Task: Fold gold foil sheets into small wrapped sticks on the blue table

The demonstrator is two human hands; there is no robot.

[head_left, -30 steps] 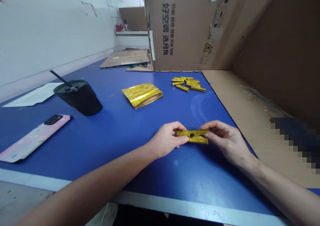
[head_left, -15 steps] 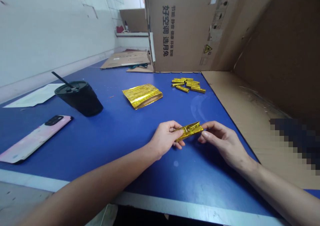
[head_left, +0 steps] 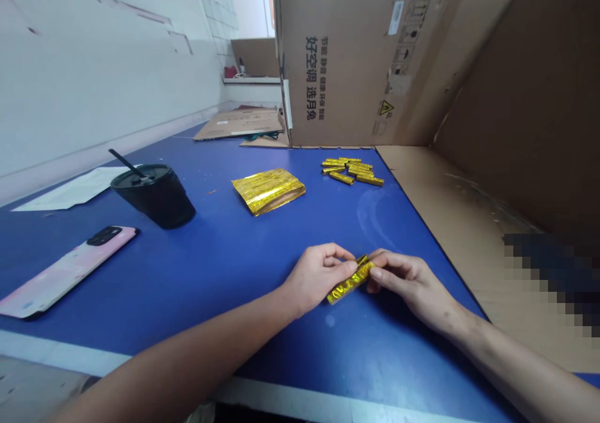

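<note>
A folded strip of shiny gold foil paper is held between both hands, just above the blue table. My left hand pinches its upper edge with thumb and fingers. At the strip's right end, my right hand grips it between thumb and forefinger. Part of the strip is hidden behind the fingers. Farther back lies a stack of gold foil sheets, flat on the table. Behind and to the right of it is a loose pile of several small folded gold strips.
A black cup with a straw stands at the left, beside white paper. A phone in a pink and white case lies nearer. Large cardboard walls the back and right of the blue table. Flat cardboard lies behind.
The strip has been folded narrower and tilts more steeply. My left fingers have moved onto its top edge, and my right hand has closed onto its right end. The view has tipped up slightly.
</note>
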